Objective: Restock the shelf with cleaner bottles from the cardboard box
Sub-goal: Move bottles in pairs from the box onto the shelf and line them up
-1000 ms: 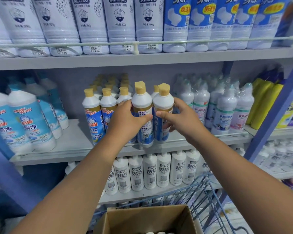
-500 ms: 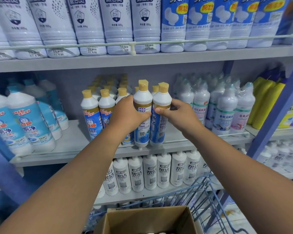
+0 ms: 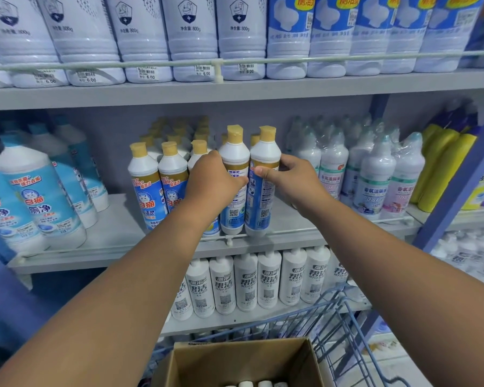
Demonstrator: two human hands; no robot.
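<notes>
My left hand (image 3: 211, 181) grips a white cleaner bottle with a yellow cap (image 3: 234, 160), and my right hand (image 3: 288, 177) grips a second like bottle (image 3: 264, 163) right beside it. Both bottles stand upright with their back labels toward me, their bases at the front edge of the middle shelf (image 3: 109, 233). To their left stands a row of the same yellow-capped bottles (image 3: 143, 185). The cardboard box (image 3: 235, 358) sits below, open, with a few white caps showing at its bottom.
Large blue-and-white bottles (image 3: 39, 208) fill the shelf's left side, wrapped white bottles (image 3: 375, 177) and yellow bottles (image 3: 442, 166) the right. A wire rail (image 3: 218, 62) guards the top shelf. White bottles (image 3: 246, 280) line the lower shelf. The box rests in a blue wire cart (image 3: 344, 317).
Both hands have carried the two bottles up and forward onto the middle shelf's front edge, closer to the row of like bottles.
</notes>
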